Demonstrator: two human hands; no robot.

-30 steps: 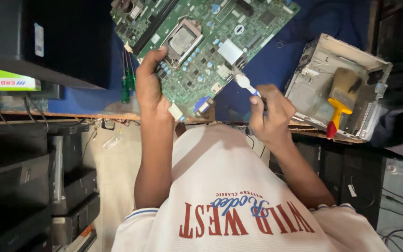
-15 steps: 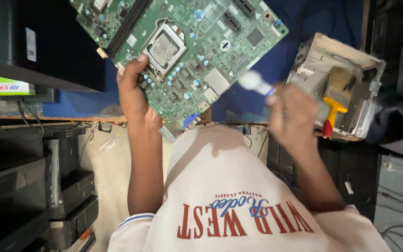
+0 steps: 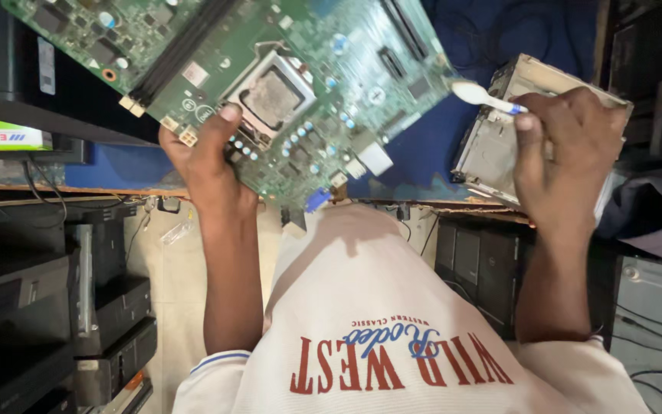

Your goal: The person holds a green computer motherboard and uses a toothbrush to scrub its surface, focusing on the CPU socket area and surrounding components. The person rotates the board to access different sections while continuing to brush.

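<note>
- My left hand (image 3: pixel 207 157) grips the near edge of a green motherboard (image 3: pixel 270 69), thumb pressed on its face just beside the square metal processor socket (image 3: pixel 271 96).
- The board sits lifted and tilted over the blue work surface (image 3: pixel 492 38), filling the far left and middle of my view.
- My right hand (image 3: pixel 565 157) is closed round a small brush (image 3: pixel 484 97) with a white handle, its pale tip pointing left, just off the board's right edge.
- A grey metal drive case (image 3: pixel 492 146) lies on the blue surface, partly under my right hand.
- Black computer cases (image 3: pixel 55 307) stack up on the floor at my left.
- My white printed shirt (image 3: pixel 392 337) fills the near middle.
</note>
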